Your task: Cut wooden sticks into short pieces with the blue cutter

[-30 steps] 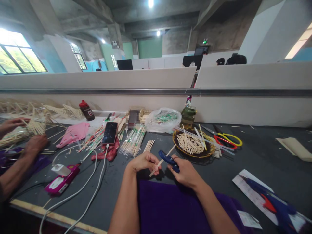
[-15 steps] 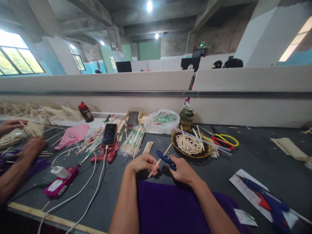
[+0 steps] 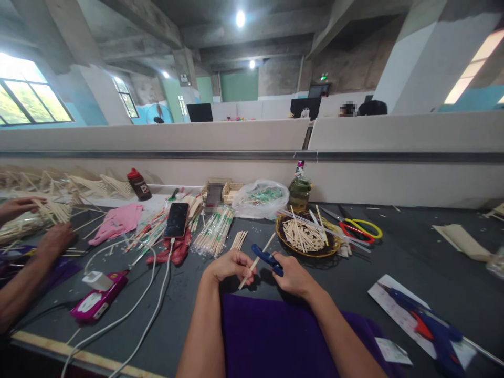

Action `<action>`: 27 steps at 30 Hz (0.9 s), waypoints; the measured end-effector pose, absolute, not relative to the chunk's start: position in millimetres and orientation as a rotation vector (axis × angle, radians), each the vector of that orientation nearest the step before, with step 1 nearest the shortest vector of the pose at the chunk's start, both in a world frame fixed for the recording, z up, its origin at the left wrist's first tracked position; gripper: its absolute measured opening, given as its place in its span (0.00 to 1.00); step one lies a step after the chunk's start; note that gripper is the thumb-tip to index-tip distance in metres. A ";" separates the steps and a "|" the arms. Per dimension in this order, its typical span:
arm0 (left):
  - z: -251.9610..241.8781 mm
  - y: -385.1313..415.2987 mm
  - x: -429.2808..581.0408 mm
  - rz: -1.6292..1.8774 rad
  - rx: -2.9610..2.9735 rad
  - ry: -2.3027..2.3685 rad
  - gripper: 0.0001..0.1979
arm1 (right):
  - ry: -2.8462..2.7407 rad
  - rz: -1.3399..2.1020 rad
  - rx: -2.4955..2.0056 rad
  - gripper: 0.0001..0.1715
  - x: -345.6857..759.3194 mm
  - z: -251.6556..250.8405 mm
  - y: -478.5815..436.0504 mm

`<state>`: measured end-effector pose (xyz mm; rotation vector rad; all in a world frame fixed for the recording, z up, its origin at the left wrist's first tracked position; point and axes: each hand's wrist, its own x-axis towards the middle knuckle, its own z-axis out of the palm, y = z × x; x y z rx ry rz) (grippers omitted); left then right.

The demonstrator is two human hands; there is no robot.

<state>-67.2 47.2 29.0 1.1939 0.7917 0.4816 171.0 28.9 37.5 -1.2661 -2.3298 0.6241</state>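
Dark grey counter (image 3: 394, 252). Left hand (image 3: 230, 265) pinches thin pale wooden stick (image 3: 258, 260) steady, near round woven tray (image 3: 284, 242); right hand (image 3: 293, 274) grips blue-handled cutters (image 3: 268, 258), jaws at stick.

A thin pale wooden stick (image 3: 256, 259) slants up to the right from the left hand's (image 3: 230, 265) pinch, its middle caught in the blue-handled cutter (image 3: 268, 258) gripped by the right hand (image 3: 293, 275).
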 end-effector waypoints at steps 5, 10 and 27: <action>28.7 47.5 -67.3 0.493 1.192 0.800 0.19 | -2.350 0.590 -1.278 0.07 170.6 37.7 29.7; 28.4 48.6 -66.6 0.507 1.180 0.823 0.20 | -2.385 0.340 -1.479 0.05 168.4 36.3 31.7; 33.5 48.0 -68.1 0.522 1.188 0.917 0.19 | -2.384 0.471 -1.587 0.11 163.7 37.7 36.5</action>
